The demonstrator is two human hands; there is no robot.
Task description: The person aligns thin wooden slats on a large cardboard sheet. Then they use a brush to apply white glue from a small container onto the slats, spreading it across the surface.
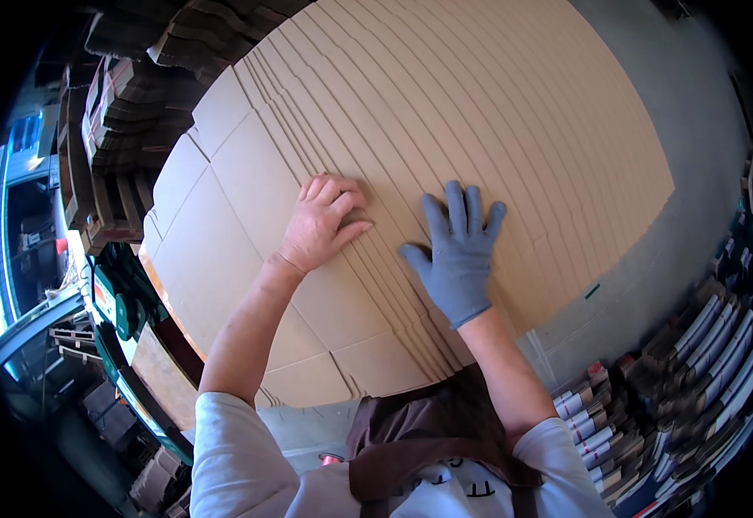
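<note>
A wide fanned spread of flat brown cardboard sheets [532,155] lies before me, their edges overlapping in long slanting rows. My left hand [320,226] is bare and rests at the closely packed edges left of the middle. Its fingers are bent over the edges as if gripping a sheet, with the thumb a little apart; what lies under the fingertips is hidden. To its right, my right hand [456,257] wears a grey glove and lies flat on the sheets with its fingers spread. On the left, a flat cardboard panel [256,216] shows crease lines and slots.
Stacked dark cardboard on a wooden pallet [117,203] stands at the far left. Green machinery [122,302] sits below it. Bundled cardboard stacks [687,363] stand at the lower right. Grey floor [687,95] runs along the right, with a small green strip [592,292] near the sheets.
</note>
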